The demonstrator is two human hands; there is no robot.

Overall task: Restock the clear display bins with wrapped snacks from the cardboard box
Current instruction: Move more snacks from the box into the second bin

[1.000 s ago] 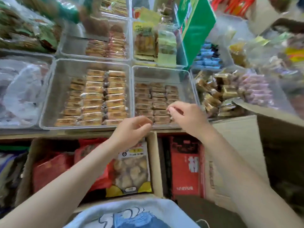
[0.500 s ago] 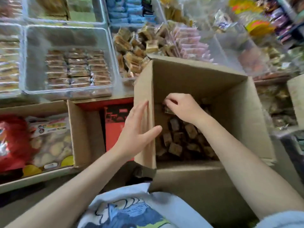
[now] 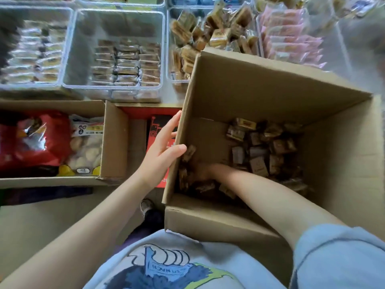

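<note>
A shop shelf of clear display bins (image 3: pixel 116 49) runs across the far side of the scene, with open cartons of bagged goods below it at near left. At right we have the cardboard box (image 3: pixel 270 86), tall-walled and open at the top, with the wrapped snacks (image 3: pixel 258 151) lying loose on its floor, mostly toward its right and far side, a few along its near-left corner.

Our left hand (image 3: pixel 162 151) rests on the box's left wall, fingers straight along the outside and thumb hooked over the rim, steadying it. Our right hand (image 3: pixel 205 171) is deep in the box at its near-left, down among the wrappers; shadow hides the fingers, so we cannot tell whether they have hold of anything.

The relation that counts: the snacks lie directly under and just right of our right hand, which is the nearer one by far, while the bins lie up and to the far left of the box. The small pieces show no common long axis. We judge that a handful must rise clear of the left wall before crossing to the half-filled middle bin.
</note>
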